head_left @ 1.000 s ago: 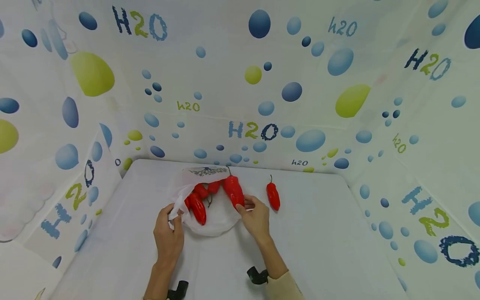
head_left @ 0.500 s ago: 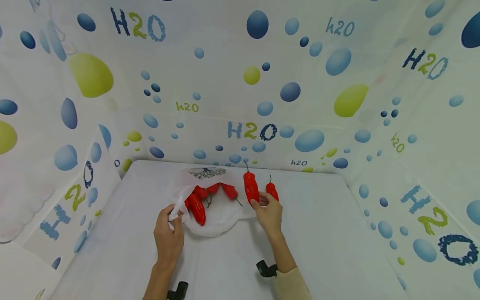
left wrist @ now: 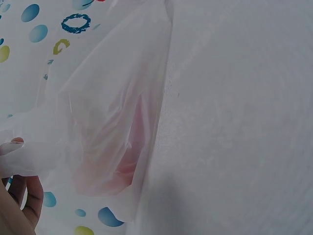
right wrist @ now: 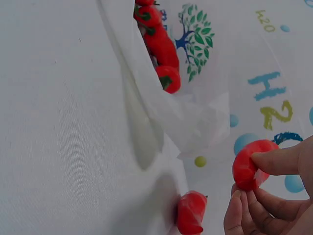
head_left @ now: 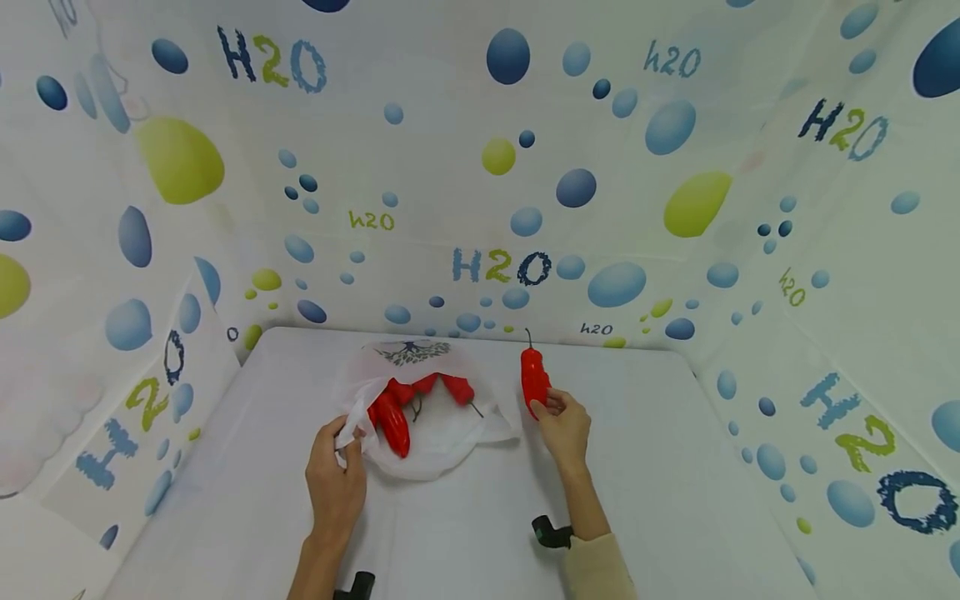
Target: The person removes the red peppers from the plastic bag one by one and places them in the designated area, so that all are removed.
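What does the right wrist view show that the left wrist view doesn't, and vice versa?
Only the right wrist view shows the right hand pinching a red pepper, the tree print on the bag and peppers in its opening.
Only the left wrist view shows the left hand gripping the bag.
Both show the bag, table and bubble-printed backdrop.

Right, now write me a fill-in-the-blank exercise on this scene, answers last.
The right hand holds a pepper coloured ____.
The left hand grips a bag printed with a green-leaved ____.
The backdrop repeatedly bears the formula ____.

Missing words: red; tree; H2O.
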Tool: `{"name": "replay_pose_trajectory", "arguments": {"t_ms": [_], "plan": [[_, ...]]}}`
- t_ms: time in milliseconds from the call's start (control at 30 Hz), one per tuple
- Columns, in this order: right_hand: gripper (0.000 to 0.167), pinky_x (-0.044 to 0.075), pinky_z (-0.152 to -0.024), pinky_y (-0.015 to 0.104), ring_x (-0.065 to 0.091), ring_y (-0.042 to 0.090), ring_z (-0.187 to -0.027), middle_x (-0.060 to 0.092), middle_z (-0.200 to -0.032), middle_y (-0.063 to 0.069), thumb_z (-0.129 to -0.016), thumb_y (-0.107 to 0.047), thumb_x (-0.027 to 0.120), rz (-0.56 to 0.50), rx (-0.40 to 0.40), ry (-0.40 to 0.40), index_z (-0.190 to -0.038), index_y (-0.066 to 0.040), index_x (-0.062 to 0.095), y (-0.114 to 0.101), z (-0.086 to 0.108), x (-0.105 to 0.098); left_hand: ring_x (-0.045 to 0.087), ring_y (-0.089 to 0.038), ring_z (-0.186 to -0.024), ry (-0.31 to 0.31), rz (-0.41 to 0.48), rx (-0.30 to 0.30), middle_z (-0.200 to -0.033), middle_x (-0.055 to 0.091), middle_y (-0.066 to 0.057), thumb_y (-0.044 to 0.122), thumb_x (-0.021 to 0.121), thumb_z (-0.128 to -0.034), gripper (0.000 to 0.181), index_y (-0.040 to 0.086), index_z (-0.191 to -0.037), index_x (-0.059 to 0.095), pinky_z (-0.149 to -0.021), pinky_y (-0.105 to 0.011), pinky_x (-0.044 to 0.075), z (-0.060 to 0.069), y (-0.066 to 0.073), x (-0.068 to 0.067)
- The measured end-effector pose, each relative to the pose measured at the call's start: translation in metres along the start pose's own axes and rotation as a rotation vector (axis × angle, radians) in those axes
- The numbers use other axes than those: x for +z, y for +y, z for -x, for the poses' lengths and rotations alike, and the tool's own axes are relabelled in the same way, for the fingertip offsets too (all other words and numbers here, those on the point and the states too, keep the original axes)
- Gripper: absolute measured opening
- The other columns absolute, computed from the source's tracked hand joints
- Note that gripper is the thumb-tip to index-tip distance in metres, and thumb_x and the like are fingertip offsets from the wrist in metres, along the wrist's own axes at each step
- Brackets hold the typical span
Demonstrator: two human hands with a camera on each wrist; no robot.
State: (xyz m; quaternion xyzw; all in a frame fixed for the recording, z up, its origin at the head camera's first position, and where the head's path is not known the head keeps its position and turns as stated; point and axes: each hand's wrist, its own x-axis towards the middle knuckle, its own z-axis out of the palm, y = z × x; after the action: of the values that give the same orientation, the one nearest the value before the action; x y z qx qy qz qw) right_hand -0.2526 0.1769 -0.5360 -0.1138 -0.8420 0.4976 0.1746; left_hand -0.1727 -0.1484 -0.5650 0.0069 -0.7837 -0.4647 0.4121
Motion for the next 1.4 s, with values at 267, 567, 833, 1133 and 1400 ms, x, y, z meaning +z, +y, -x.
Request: {"name": "replay_pose_trajectory", "arguments": {"t_ms": [267, 567, 833, 1133, 1400], "plan": [[0.033, 0.06, -0.076, 0.041, 0.072, 0.033, -0.095, 0.075, -0.106, 0.018, -0.093, -0.014, 0.076, 0.004, 0.038, 0.013, -0.121, 0.001, 0.073, 0.007, -0.011, -0.011, 0.056, -0.016, -0.094, -0.012, -0.01, -0.006, -0.113, 0.069, -0.014, -0.006, 0.062, -0.0984, 0.03, -0.004, -0.129, 0.062, -0.094, -0.003, 0.039, 0.0, -0.001, -0.001], [0.039, 0.061, -0.083, 0.045, 0.069, 0.036, -0.105, 0.072, -0.116, 0.021, -0.097, -0.02, 0.071, 0.011, 0.142, -0.007, -0.13, 0.002, 0.067, 0.016, -0.02, -0.021, 0.054, -0.016, -0.093, -0.013, -0.017, -0.007, -0.112, 0.068, -0.015, -0.006, 0.062, -0.0985, 0.029, -0.004, -0.127, 0.061, -0.094, -0.003, 0.038, 0.001, -0.001, -0.003], [0.039, 0.06, -0.084, 0.041, 0.069, 0.034, -0.105, 0.071, -0.118, 0.021, -0.098, -0.022, 0.071, 0.034, 0.175, -0.009, -0.131, 0.0, 0.067, 0.034, -0.028, -0.023, 0.055, -0.016, -0.094, -0.014, -0.018, -0.021, -0.114, 0.068, -0.015, -0.005, 0.063, -0.0989, 0.029, -0.004, -0.128, 0.061, -0.096, -0.003, 0.038, 0.001, -0.002, -0.004], [0.039, 0.06, -0.08, 0.039, 0.068, 0.034, -0.101, 0.071, -0.113, 0.022, -0.097, -0.021, 0.072, 0.051, 0.189, 0.001, -0.128, 0.002, 0.068, 0.049, -0.031, -0.027, 0.06, -0.022, -0.098, -0.029, -0.031, -0.033, -0.118, 0.068, -0.017, -0.003, 0.064, -0.0991, 0.029, -0.003, -0.128, 0.061, -0.098, -0.003, 0.036, 0.003, -0.002, -0.002], [0.038, 0.058, -0.072, 0.033, 0.069, 0.035, -0.096, 0.073, -0.108, 0.022, -0.095, -0.018, 0.073, 0.094, 0.168, -0.003, -0.125, 0.005, 0.069, 0.056, -0.035, -0.026, 0.059, -0.02, -0.097, -0.025, -0.027, -0.031, -0.116, 0.068, -0.015, -0.002, 0.063, -0.0994, 0.029, -0.002, -0.128, 0.061, -0.098, -0.004, 0.037, 0.002, -0.002, 0.0]]}}
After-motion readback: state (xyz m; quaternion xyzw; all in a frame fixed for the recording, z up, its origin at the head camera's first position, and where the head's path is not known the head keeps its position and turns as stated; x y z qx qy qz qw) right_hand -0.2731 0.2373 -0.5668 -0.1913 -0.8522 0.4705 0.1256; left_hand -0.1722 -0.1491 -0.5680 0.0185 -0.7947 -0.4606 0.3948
